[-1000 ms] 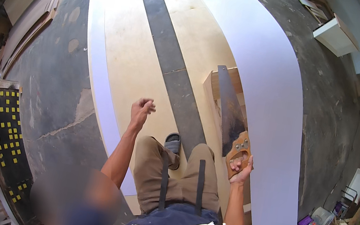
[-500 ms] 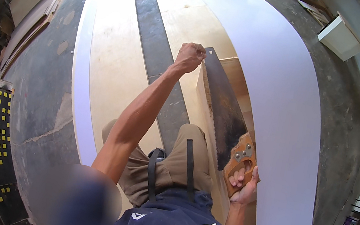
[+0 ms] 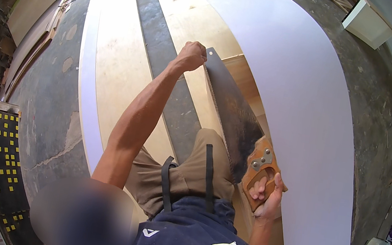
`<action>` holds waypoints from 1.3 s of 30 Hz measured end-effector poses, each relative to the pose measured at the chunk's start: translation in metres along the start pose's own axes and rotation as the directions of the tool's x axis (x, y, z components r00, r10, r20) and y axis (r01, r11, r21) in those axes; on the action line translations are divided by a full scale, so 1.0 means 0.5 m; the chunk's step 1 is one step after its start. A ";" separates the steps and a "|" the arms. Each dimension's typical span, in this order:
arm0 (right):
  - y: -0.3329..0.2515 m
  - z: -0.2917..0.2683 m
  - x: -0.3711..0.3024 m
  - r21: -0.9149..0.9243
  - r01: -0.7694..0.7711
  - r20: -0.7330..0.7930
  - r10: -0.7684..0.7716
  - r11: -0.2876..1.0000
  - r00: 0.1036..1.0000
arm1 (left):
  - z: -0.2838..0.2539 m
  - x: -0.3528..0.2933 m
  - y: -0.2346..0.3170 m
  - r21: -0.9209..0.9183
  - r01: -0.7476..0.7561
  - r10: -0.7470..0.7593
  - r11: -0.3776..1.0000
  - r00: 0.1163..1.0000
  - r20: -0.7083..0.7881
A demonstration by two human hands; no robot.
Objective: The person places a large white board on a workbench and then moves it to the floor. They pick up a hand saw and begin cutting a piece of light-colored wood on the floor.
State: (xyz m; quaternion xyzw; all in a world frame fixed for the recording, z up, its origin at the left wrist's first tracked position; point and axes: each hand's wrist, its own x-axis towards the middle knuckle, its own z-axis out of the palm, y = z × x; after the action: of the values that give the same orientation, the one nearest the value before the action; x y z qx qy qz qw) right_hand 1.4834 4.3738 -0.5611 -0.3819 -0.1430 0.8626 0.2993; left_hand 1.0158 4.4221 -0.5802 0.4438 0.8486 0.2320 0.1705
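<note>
In my right hand (image 3: 270,200) is a handsaw (image 3: 231,110), its brown wooden handle gripped with the fingers through the opening. The dark, stained blade slants away from me up to its narrow tip, toothed edge on the left. My left hand (image 3: 192,57) is a closed fist right beside that tip, at the toothed side. Whatever its fingers hold is hidden. Beneath the saw lies an open wooden box frame (image 3: 245,79) of pale plywood, beside my bent knee.
A long white curved-looking panel (image 3: 302,140) runs along the right of the saw. Pale boards (image 3: 119,52) lie on the grey concrete floor (image 3: 54,114) to the left. At far left stands a black board with yellow squares (image 3: 4,152). A white box (image 3: 370,24) is at back right.
The saw's tip and my left fist have shifted slightly left in view, as has most of the far scene. The right hand keeps its grip on the handle.
</note>
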 end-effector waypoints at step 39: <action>0.023 0.035 0.058 0.031 -0.069 0.032 0.068 0.997 0.997 | 0.005 0.052 0.002 0.277 -0.201 0.183 0.940 0.979 0.090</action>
State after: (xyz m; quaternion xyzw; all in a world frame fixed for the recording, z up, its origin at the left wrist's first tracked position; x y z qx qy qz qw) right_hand 1.4506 4.3827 -0.5713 -0.3683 -0.1204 0.8803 0.2736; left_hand 1.0036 4.4446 -0.5839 0.5516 0.8199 0.1091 0.1081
